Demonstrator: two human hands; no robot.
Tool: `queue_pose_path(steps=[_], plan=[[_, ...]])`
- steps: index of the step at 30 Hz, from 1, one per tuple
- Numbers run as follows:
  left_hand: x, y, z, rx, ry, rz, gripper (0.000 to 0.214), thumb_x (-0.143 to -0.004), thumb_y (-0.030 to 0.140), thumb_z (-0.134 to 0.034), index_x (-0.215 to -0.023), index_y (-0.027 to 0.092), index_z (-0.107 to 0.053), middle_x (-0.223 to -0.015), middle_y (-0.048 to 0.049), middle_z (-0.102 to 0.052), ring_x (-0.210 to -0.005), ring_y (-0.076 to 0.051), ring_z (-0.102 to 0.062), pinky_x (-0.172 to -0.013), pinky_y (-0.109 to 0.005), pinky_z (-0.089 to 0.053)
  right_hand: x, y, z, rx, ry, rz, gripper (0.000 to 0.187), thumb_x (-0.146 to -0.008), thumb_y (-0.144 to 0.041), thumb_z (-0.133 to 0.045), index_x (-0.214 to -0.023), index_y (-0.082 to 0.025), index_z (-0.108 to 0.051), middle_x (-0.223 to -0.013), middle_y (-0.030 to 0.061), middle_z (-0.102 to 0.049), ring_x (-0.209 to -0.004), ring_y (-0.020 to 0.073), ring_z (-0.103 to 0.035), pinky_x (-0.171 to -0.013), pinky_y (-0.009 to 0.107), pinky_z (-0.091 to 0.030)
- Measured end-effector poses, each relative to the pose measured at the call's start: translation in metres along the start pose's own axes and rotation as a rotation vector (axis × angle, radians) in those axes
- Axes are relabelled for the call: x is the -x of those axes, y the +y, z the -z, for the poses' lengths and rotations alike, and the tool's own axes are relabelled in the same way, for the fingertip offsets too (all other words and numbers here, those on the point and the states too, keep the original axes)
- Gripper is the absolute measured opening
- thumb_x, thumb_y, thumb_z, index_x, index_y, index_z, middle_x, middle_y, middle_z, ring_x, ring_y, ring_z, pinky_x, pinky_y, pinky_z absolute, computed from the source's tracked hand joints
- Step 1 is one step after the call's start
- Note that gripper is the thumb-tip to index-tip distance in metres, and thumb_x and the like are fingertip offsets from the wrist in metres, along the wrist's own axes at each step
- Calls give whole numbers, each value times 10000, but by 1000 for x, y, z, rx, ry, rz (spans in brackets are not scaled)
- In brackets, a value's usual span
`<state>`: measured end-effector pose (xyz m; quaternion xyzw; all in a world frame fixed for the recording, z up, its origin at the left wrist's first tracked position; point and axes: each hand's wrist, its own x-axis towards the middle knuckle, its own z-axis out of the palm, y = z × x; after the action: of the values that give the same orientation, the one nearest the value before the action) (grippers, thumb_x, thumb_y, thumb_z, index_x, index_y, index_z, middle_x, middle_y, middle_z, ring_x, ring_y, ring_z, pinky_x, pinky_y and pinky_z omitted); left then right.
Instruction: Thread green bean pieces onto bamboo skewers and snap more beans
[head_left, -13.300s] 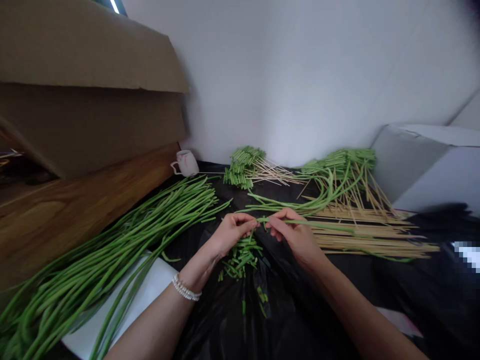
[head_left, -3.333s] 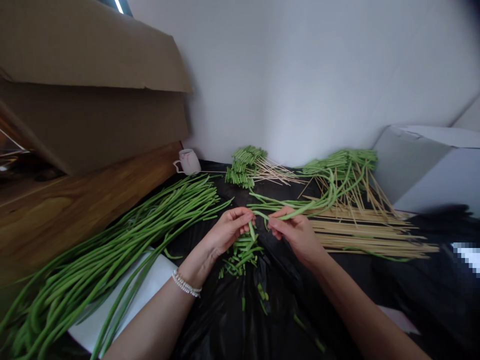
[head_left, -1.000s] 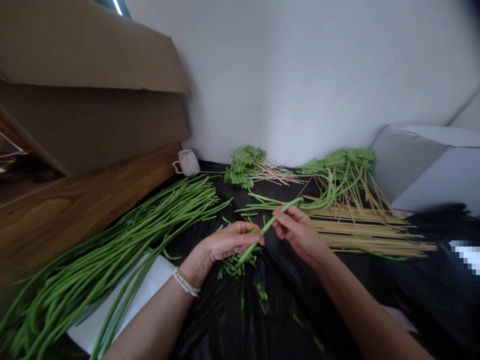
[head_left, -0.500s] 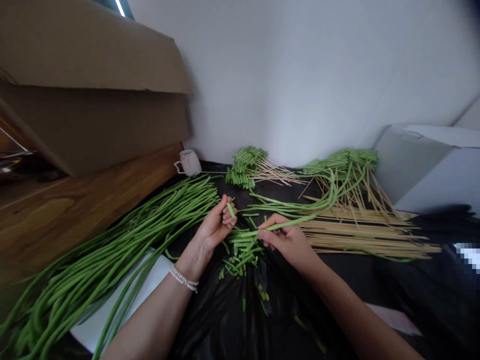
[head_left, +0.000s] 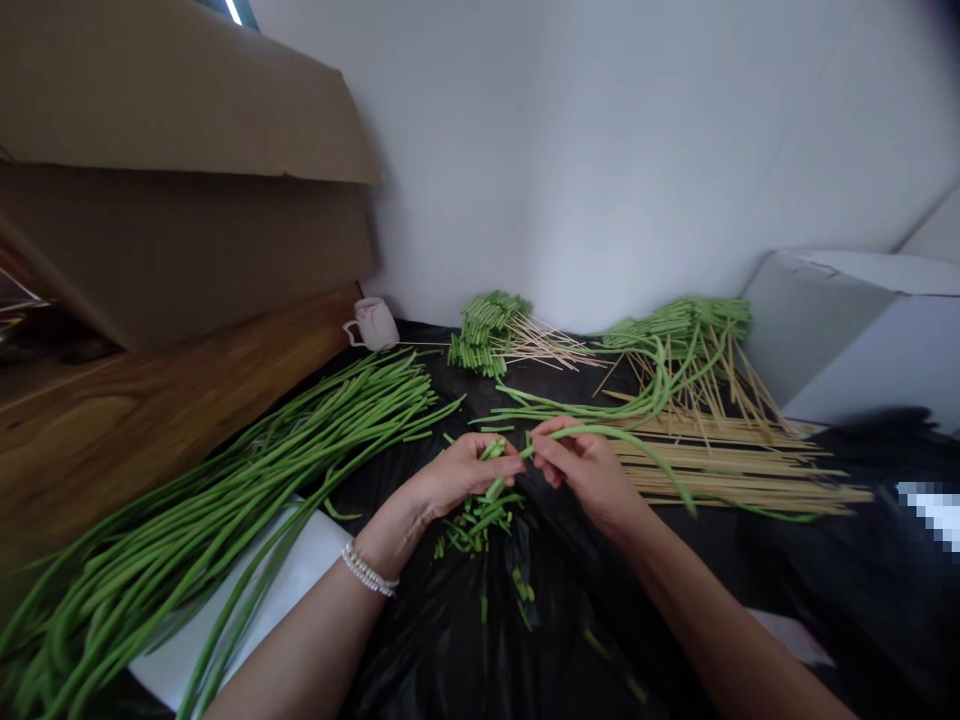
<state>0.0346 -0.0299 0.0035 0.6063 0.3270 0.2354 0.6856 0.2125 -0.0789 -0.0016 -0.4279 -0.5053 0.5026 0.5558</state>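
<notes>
My right hand [head_left: 589, 470] pinches a long green bean [head_left: 645, 445], whose tail droops to the right. My left hand [head_left: 454, 475] meets it on the left, closed on the bean's near end, with short bean piece ends [head_left: 493, 450] showing at its fingers. Below the hands, cut bean pieces [head_left: 480, 525] lie heaped on black plastic sheeting [head_left: 450, 640]. A large bundle of whole long beans [head_left: 247, 490] spreads to the left, partly over a white sheet [head_left: 300, 565]. Several loose long beans [head_left: 577, 410] curve behind my right hand.
Bamboo skewers [head_left: 742, 475] lie in rows at right. Skewered bean pieces are stacked at the back middle [head_left: 487, 330] and back right. A white mug [head_left: 375, 323] stands by the wall. Cardboard boxes flank the area: brown [head_left: 187, 240] at left, white [head_left: 840, 330] at right.
My left hand has moved down and right to meet the bean. The right hand has shifted slightly right, and the bean's tail now hangs lower.
</notes>
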Motion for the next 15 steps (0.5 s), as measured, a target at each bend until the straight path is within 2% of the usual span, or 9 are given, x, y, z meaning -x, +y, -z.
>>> queue_pose_path(steps=[2, 6, 10, 12, 15], plan=[[-2, -1, 2, -62, 23, -1, 373, -732, 479, -705, -773, 118, -621, -603, 21, -539, -425, -32, -257, -409, -212, -127, -2, -1, 3, 4, 50, 25, 260, -776, -435, -664, -873, -202, -602, -631, -35, -599, -492, 76, -483, -462, 210, -379], [-3, -3, 0, -179, 76, -103, 394, -750, 509, -676, -716, 120, -624, -623, 8, -542, -494, -57, -362, -457, -196, -244, -4, 0, 4, 90, 92, 59, 284, -755, -457, -677, -822, -198, -584, -611, -23, -611, -478, 91, -497, -452, 227, -396], [-6, -6, -4, 23, 153, -152, 370, -781, 496, -653, -758, 129, -612, -607, 20, -525, -451, -46, -321, -432, -194, -221, -2, 1, 0, 112, 94, 74, 246, -777, -430, -662, -803, -206, -564, -642, -16, -638, -492, 90, -506, -470, 228, -406], [-9, -6, 0, 182, 243, -177, 351, -762, 468, -684, -744, 128, -596, -597, 32, -512, -424, -30, -273, -409, -189, -185, 0, 0, -5, 122, 79, 63, 236, -782, -424, -656, -773, -207, -562, -643, -11, -643, -495, 93, -508, -478, 234, -408], [-12, -4, 13, 325, 508, -233, 332, -692, 406, -758, -717, 132, -572, -585, 50, -504, -402, -14, -252, -378, -166, -147, 3, 0, -11, 129, 60, 61, 243, -769, -430, -667, -732, -213, -563, -616, -13, -634, -479, 98, -507, -471, 243, -402]])
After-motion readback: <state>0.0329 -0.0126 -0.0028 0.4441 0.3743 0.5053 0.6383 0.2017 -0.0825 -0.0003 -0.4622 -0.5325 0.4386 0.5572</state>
